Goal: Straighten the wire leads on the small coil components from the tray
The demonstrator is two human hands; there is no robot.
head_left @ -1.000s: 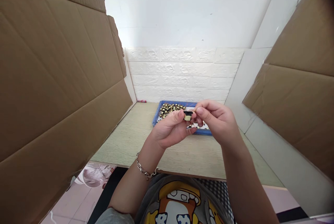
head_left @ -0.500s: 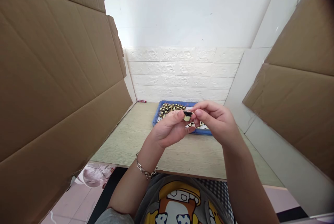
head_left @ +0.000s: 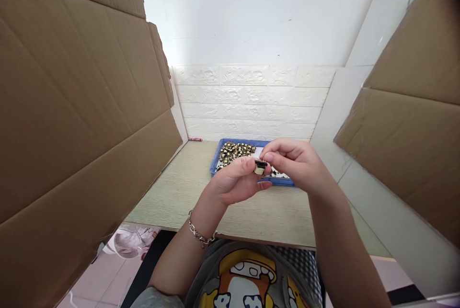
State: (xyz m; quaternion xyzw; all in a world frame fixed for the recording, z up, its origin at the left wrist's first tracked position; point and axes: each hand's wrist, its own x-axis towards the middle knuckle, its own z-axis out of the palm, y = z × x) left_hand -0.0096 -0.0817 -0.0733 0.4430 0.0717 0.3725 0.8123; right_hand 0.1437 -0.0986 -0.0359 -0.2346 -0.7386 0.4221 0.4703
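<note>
Between thumb and fingers, my left hand [head_left: 239, 180] grips a small black and pale yellow part [head_left: 260, 167] in front of the tray. My right hand [head_left: 296, 162] is closed in a pinch at the top of that part; whatever its fingertips hold is too small to make out. Behind both hands, a blue tray [head_left: 214, 160] holds many similar black and yellow pieces [head_left: 237, 150], mostly heaped on its left side. My hands hide part of the tray's middle and right.
The wooden table [head_left: 172, 193] ends at a white brick-patterned wall [head_left: 247, 102]. Cardboard panels stand at left [head_left: 82, 92] and right [head_left: 402, 131]. A red tube [head_left: 195, 139] lies at the back left corner.
The held part has moved slightly down and tilted. The right fingertips have shifted a little left, and the lower fingers of my left hand have moved slightly.
</note>
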